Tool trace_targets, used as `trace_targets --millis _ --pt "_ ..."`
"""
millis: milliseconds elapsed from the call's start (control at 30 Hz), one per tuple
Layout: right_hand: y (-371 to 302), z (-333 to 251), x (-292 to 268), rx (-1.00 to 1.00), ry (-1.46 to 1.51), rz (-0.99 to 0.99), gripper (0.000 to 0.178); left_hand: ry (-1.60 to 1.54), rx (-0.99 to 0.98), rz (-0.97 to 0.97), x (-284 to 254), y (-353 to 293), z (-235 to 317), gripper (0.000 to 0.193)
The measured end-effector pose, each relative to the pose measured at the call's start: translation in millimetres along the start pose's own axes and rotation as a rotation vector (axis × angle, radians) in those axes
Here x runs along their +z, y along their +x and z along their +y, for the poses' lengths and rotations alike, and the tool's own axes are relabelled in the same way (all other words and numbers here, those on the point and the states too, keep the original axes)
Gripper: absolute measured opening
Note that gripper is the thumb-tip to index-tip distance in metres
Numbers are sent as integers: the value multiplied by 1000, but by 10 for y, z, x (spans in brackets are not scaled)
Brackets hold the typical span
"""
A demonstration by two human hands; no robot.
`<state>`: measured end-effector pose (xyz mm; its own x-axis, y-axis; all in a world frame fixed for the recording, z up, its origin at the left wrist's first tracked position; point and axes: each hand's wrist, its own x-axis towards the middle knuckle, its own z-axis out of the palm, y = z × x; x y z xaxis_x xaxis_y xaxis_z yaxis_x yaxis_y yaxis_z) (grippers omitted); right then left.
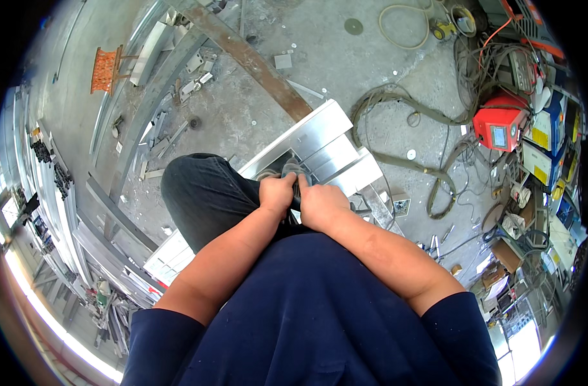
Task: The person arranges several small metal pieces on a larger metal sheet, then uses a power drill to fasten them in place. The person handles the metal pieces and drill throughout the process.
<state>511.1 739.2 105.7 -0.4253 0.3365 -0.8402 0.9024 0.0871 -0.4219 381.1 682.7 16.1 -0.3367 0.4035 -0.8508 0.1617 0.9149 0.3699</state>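
My left hand (pixel 276 195) and my right hand (pixel 322 206) are close together in front of my body, fingers curled inward and nearly touching. Between them is something dark and narrow, mostly covered by the hands. Just past my fingertips lies a small greyish, cloth-like thing (pixel 292 165), its kind unclear. Both hands are over a long, shiny metal workpiece (pixel 329 154) with pale raised edges and a rectangular opening by my fingers. My bent knee in dark trousers (pixel 200 186) is beside my left hand and covers part of the workpiece.
A brown steel beam (pixel 255 61) runs across the floor beyond the workpiece. Thick cables and hoses (pixel 397 100) coil at right, near a red machine with a screen (pixel 503 125). Long metal profiles (pixel 62 206) are stacked at left; an orange stand (pixel 105 69) is farther off.
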Motion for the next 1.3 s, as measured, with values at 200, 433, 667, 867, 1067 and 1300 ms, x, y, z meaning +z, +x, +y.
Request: trace_targets --millis 200,433,667,867,1067,1300 --pt "13 1 13 6 -7 0 71 16 -31 -33 -28 -31 61 41" --pt "18 12 24 20 -6 0 70 17 -19 -11 -12 -74 94 39" --pt "53 85 126 -8 -17 72 67 -94 -105 -18 20 -34 92 37" --pt "91 92 143 -21 -54 74 66 -333 -175 -22 65 48 -59 33" --pt "-260 36 -45 45 97 143 65 -409 -11 -200 -272 -594 312 43" --pt "-1049 557 -507 190 449 250 71 -293 1003 210 -2595 -1086 680 40"
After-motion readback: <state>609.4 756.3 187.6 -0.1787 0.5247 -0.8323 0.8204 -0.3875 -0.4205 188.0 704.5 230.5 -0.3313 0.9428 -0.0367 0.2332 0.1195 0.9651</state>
